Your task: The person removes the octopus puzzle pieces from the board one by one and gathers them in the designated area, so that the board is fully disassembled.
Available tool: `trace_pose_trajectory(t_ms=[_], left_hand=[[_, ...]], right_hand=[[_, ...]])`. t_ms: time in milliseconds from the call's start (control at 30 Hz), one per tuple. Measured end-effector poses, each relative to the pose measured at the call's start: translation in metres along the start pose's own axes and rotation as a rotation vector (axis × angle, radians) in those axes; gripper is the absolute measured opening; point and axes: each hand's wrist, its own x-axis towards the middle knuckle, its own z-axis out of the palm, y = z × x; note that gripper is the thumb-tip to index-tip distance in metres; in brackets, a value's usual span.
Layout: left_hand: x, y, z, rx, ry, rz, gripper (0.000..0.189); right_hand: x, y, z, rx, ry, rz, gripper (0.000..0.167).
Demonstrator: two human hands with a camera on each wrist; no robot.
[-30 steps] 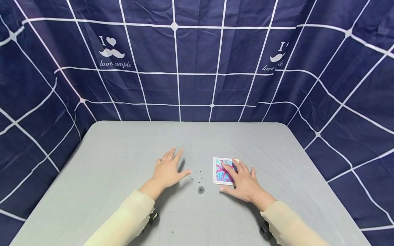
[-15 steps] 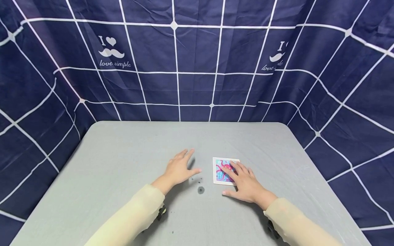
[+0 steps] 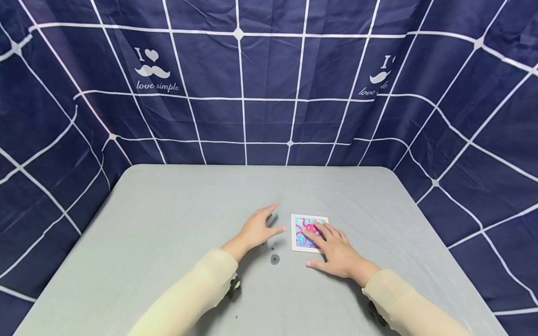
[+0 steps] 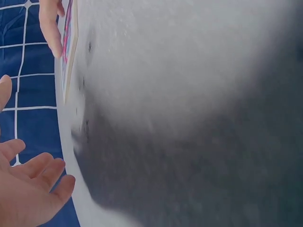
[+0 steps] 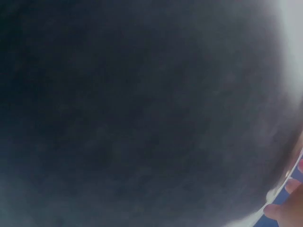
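A thin square picture board, white-edged with a pink octopus on blue, lies flat on the grey table. My right hand has its fingers spread over the board's right side, hiding that part; the thumb is off its near edge. Whether the fingertips press on it cannot be told. My left hand hovers left of the board, thumb pointing toward it, holding nothing. In the left wrist view, the board's pale side edge shows beside the right hand, above my left hand.
Small dark spots and one larger round stain mark the table between the hands. A dark blue curtain with white grid lines surrounds the back and sides. The right wrist view is mostly dark shadow.
My left hand has moved right, closer to the board. The right hand has shifted slightly right and toward me, uncovering more of the octopus. The board stays in place.
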Motion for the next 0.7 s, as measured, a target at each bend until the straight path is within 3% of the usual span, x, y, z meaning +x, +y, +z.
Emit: trace_pose_trajectory(t_ms=[233,500,700], left_hand=[[0.006,0.003,0.007,-0.152,0.007,-0.066,0.074],[0.012,0.007,0.015,-0.294,0.008,-0.082,0.065],[0.016,0.01,0.022,-0.41,0.007,-0.124,0.061]], right_hand=[[-0.001,0.001,0.001,-0.001,-0.004,-0.004,0.075],[-0.002,0.001,0.002,0.0,-0.005,-0.002,0.071],[-0.002,0.001,0.003,-0.004,0.042,-0.047,0.068]])
